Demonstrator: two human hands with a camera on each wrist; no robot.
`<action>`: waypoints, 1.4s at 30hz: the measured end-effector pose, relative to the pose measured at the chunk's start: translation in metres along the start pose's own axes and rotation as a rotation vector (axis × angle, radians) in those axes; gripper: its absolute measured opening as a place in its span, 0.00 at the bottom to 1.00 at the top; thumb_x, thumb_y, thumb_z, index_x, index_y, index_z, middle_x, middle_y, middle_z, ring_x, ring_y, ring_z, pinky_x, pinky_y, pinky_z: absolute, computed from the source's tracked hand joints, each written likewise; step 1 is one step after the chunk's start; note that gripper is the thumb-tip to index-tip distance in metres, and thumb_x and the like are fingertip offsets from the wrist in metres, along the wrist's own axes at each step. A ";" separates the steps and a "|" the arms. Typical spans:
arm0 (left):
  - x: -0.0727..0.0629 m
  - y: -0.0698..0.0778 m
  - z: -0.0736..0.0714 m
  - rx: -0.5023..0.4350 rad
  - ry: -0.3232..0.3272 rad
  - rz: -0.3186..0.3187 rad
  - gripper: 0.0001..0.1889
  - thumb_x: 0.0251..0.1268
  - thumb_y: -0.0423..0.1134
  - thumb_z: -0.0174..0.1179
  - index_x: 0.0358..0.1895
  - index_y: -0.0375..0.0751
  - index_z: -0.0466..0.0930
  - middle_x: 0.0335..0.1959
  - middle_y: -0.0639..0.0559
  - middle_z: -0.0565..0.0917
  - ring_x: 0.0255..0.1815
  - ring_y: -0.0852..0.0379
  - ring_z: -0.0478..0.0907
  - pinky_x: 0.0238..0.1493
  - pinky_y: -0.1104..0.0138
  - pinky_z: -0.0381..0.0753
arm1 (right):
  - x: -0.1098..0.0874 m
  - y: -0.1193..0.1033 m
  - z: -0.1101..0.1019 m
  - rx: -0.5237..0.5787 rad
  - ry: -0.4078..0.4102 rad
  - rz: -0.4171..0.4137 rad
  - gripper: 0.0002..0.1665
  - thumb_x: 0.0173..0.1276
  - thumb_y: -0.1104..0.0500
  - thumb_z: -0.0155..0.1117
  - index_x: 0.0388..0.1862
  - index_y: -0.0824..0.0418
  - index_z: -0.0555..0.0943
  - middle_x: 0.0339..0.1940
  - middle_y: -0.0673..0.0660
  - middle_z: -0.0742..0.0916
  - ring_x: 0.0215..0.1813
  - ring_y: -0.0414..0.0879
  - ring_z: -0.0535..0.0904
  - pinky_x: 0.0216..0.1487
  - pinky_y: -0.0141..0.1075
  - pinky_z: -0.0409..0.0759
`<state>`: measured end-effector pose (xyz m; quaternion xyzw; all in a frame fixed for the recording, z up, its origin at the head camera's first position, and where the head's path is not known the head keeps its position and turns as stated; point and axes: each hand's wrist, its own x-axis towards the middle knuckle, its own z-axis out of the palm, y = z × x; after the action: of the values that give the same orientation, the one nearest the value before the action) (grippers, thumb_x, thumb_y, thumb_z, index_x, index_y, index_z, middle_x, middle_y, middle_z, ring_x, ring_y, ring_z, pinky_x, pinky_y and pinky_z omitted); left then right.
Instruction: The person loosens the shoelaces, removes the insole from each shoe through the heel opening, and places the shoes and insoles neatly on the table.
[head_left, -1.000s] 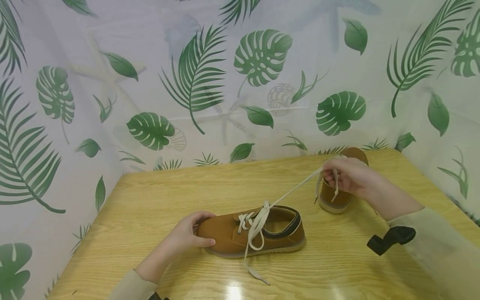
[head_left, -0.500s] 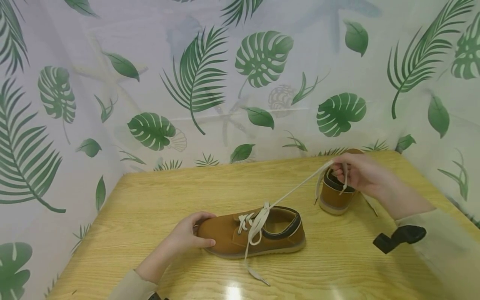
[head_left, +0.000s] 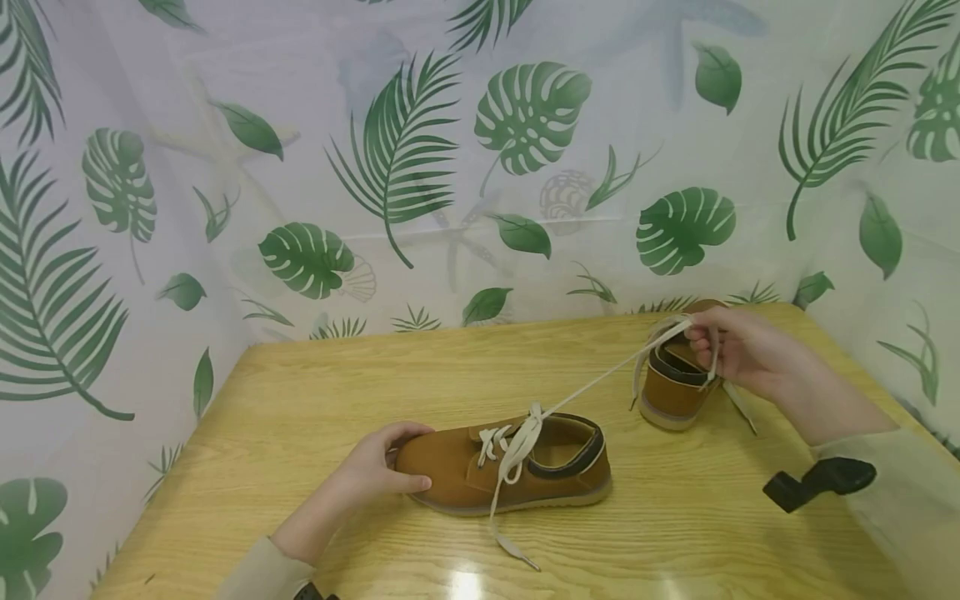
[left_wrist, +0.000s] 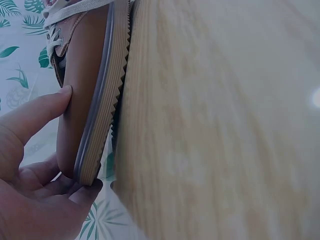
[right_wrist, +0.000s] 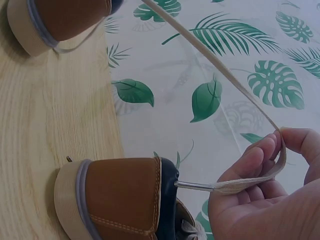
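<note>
A brown leather shoe (head_left: pixel 450 471) lies on the table with its toe to the left. My left hand (head_left: pixel 372 467) grips that toe, thumb on the near side; the left wrist view shows the thumb on the leather and fingers around the toe end. Up to the right, my right hand (head_left: pixel 738 346) pinches a cream shoelace (head_left: pixel 600 371), drawn taut from the knot on the shoe's tongue. The lace's metal-tipped end (right_wrist: pixel 195 185) hangs past my fingers. A loop and another lace end droop over the shoe's near side.
A second brown shoe (head_left: pixel 671 398) stands at the back right, heel toward me, partly behind my right hand. The wooden table (head_left: pixel 337 375) meets a leaf-printed cloth (head_left: pixel 420 167) behind and at the sides.
My right hand has moved right, drawing the shoelace out longer, and the loop on the shoe has shrunk. More of the second shoe's opening shows. My left hand has stayed on the toe.
</note>
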<state>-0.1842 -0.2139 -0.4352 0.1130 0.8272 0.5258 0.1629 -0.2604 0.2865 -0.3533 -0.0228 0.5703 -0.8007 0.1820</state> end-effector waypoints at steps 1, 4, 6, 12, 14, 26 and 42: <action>0.000 0.000 0.000 -0.003 0.000 0.001 0.34 0.62 0.28 0.75 0.72 0.36 0.74 0.71 0.35 0.76 0.71 0.34 0.76 0.66 0.53 0.87 | -0.001 0.000 -0.002 0.011 -0.001 -0.001 0.13 0.82 0.64 0.57 0.35 0.59 0.84 0.28 0.50 0.87 0.29 0.40 0.80 0.32 0.28 0.82; 0.000 -0.001 -0.001 0.005 -0.007 0.009 0.35 0.62 0.28 0.75 0.72 0.35 0.73 0.71 0.34 0.76 0.71 0.34 0.77 0.65 0.54 0.87 | -0.003 -0.001 -0.009 0.035 -0.002 -0.005 0.14 0.83 0.64 0.56 0.35 0.59 0.84 0.28 0.50 0.87 0.29 0.40 0.80 0.32 0.28 0.82; 0.000 -0.001 -0.001 0.006 -0.013 0.016 0.35 0.62 0.28 0.75 0.72 0.34 0.73 0.71 0.34 0.76 0.71 0.34 0.77 0.65 0.54 0.88 | -0.004 -0.002 -0.013 0.042 -0.002 -0.001 0.15 0.84 0.63 0.54 0.35 0.59 0.84 0.28 0.50 0.86 0.29 0.40 0.79 0.31 0.28 0.81; -0.001 0.001 -0.001 0.008 -0.027 0.028 0.35 0.63 0.28 0.75 0.73 0.33 0.71 0.72 0.32 0.75 0.72 0.32 0.76 0.66 0.54 0.87 | -0.005 -0.008 -0.024 0.106 0.006 0.004 0.19 0.85 0.64 0.47 0.34 0.60 0.83 0.28 0.52 0.84 0.30 0.42 0.79 0.31 0.29 0.81; -0.002 0.001 -0.001 0.009 -0.024 0.027 0.35 0.63 0.28 0.75 0.73 0.33 0.71 0.72 0.33 0.75 0.72 0.32 0.76 0.66 0.54 0.87 | -0.006 -0.010 -0.027 0.116 0.019 -0.001 0.20 0.85 0.65 0.46 0.33 0.61 0.83 0.28 0.53 0.84 0.30 0.42 0.79 0.30 0.30 0.81; -0.003 0.003 0.000 0.015 -0.013 0.015 0.36 0.63 0.28 0.75 0.73 0.35 0.72 0.73 0.33 0.75 0.72 0.33 0.75 0.67 0.54 0.87 | -0.011 -0.011 -0.048 0.177 -0.024 -0.020 0.23 0.86 0.64 0.44 0.34 0.63 0.84 0.29 0.53 0.85 0.30 0.41 0.78 0.31 0.29 0.81; -0.002 0.004 0.001 0.017 -0.012 0.024 0.36 0.62 0.28 0.75 0.73 0.33 0.72 0.72 0.33 0.75 0.72 0.32 0.75 0.67 0.53 0.87 | -0.016 -0.021 -0.078 0.275 0.008 -0.021 0.19 0.86 0.64 0.43 0.34 0.64 0.77 0.30 0.55 0.82 0.31 0.43 0.75 0.31 0.33 0.79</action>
<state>-0.1817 -0.2128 -0.4319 0.1276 0.8292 0.5200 0.1603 -0.2698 0.3679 -0.3581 -0.0005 0.4556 -0.8733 0.1728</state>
